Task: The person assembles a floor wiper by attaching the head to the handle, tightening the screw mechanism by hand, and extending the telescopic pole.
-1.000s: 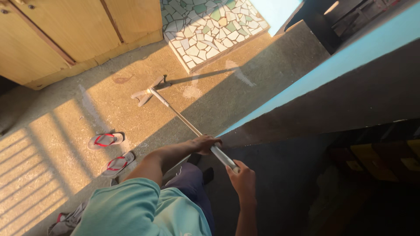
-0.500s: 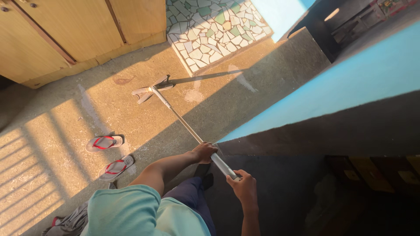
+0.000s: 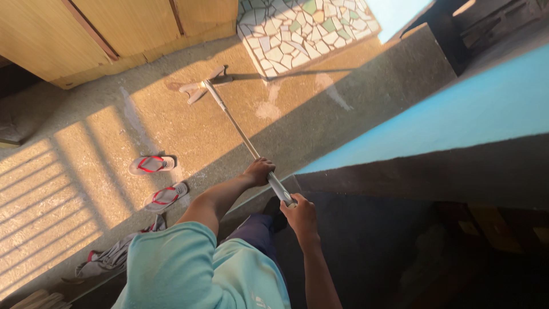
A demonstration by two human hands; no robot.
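The floor squeegee lies with its long axis running from about 11 o'clock, where its flat head rests on the floor near the mosaic-tiled patch, down to about 5 o'clock, where the metal handle ends in the person's grip. The head points away from the person, toward the wooden cabinet fronts at 12 o'clock, with the blade set crosswise to the handle.

The left hand is clenched around the handle lower down the shaft; the right hand grasps the top end, fingers wrapped tight.

Judging by the floor, the work looks partly done: pale streaks and damp-looking smears show on the concrete floor near the head and toward 1 o'clock, while the sunlit stretch at 9 o'clock, crossed by barred shadows, looks untouched.

At 8 o'clock from the hands lie two red-strapped flip-flops, apart from the squeegee. Farther toward 7 o'clock a crumpled cloth sits on the floor. A blue ledge runs along at 3 o'clock.
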